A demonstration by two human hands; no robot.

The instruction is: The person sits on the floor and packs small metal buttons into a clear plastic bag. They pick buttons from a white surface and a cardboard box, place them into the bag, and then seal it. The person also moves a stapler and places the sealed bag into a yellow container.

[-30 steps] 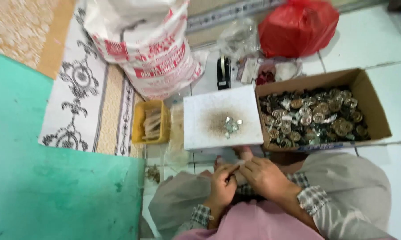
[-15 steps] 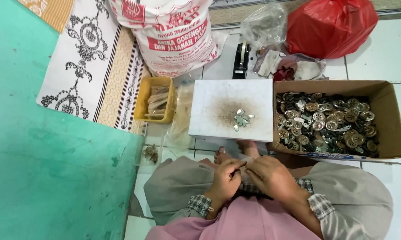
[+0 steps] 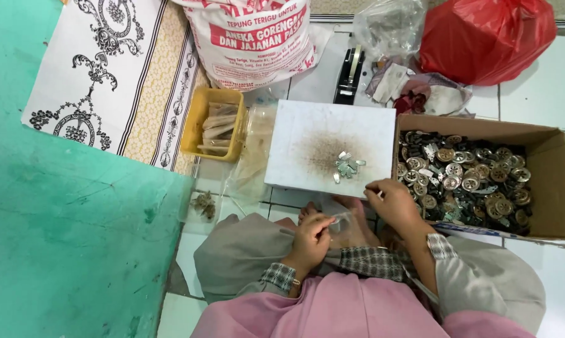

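Hands: right (image 3: 395,203) has reached toward the box (image 3: 548,156) (left (image 3: 310,241) perhaps pinching something).

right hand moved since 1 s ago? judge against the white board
Yes. The right hand has gone up and right, from beside the left hand to the near right corner of the white board, by the cardboard box.

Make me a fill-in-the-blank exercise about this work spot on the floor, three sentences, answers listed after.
1. The cardboard box to the right of the white board is full of small ____ parts.
2. A little heap of silvery pieces lies on the stained middle of the ____ board.
3. The tray left of the board, holding pale strips, is ____ in colour.

Missing words: metal; white; yellow
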